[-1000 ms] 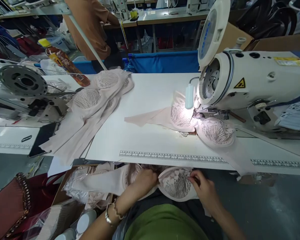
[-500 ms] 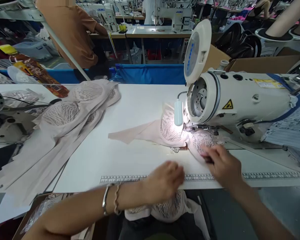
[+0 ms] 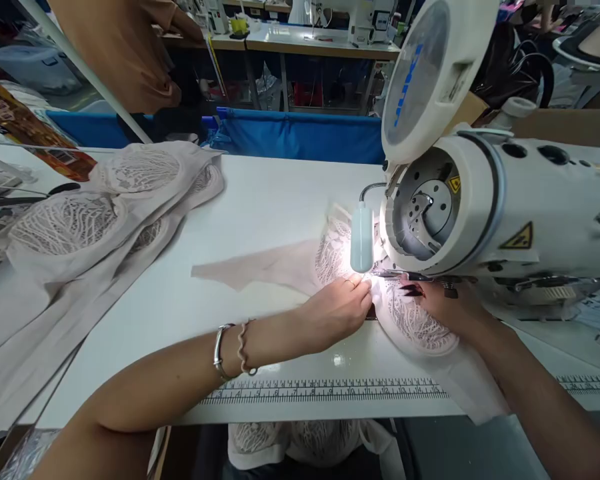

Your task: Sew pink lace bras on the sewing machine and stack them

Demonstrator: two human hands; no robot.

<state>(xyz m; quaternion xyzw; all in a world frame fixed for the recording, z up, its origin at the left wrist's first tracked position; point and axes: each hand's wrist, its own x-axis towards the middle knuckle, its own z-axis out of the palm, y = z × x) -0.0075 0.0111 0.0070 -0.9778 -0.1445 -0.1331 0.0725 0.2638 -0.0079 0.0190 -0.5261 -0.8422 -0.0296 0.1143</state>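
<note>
My left hand (image 3: 337,308) lay just right of the frame's centre, fingers pinched together on the pale lace bra (image 3: 414,321) right under the small lamp (image 3: 362,237). My right hand (image 3: 443,305) sat close beside it to the right, fingertips pressed down on the same garment beneath the head of the white sewing machine (image 3: 520,200); whether those fingers gripped the cloth or only held it flat, I could not tell. The two hands were near each other but not touching.

The bra lay on the white table (image 3: 280,200), one cup to the left of the lamp, the other below my right hand, with a band of fabric trailing left toward the centre. A printed ruler (image 3: 330,392) ran along the table's near edge, in the lower middle. A heap of similar bras (image 3: 95,213) filled the left side. In the upper left stood a person in an orange top (image 3: 125,53). More lace pieces (image 3: 300,443) lay on my lap at the bottom edge.
</note>
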